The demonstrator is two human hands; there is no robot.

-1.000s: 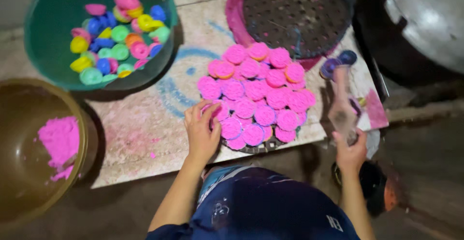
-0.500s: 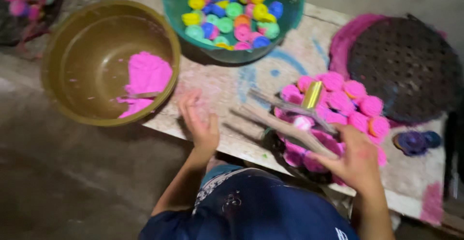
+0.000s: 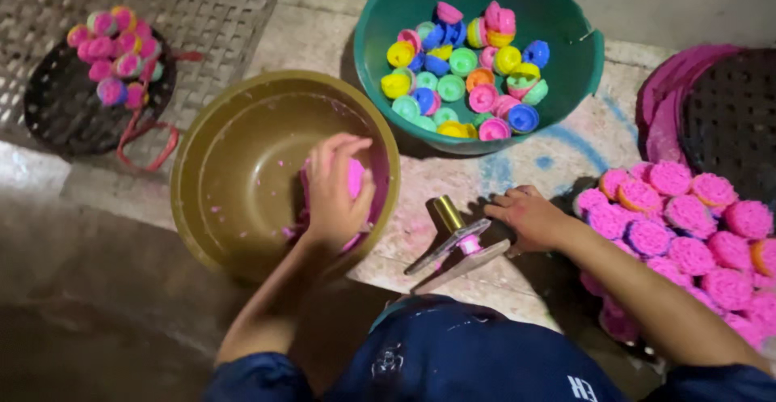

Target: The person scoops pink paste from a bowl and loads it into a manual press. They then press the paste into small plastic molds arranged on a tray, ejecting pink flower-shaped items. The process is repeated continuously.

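Seen from above, a person in a dark blue top works over a pale, stained slab (image 3: 566, 147). At far left, one dark round tray (image 3: 61, 115) sits on a woven mat (image 3: 202, 14) and carries a small heap of about ten pink and multicoloured round pieces (image 3: 113, 50), too bunched to count exactly. Next comes one wide brown bowl (image 3: 234, 175). The left hand (image 3: 335, 192) reaches down inside it, fingers curled loosely over a mound of pink powder (image 3: 354, 177); most of the powder is hidden under the hand, and whether the fingers actually grasp any cannot be told. Behind the bowl stands one green basin (image 3: 566, 62) holding roughly two dozen small moulds (image 3: 465, 70) in yellow, green, blue, pink and orange. In front of the basin, one metal press tool (image 3: 457, 244) with a brass-coloured cylinder and two flat arms lies on the slab, a pink disc between its arms. The right hand (image 3: 529, 217) rests on the slab just beside the tool's far end, fingers bent and touching it, not clearly closed around it. At right, about eighteen ridged pink cakes (image 3: 687, 224) lie packed together, touching one another. One dark perforated tray (image 3: 727, 111) with a pink rim sits behind them.
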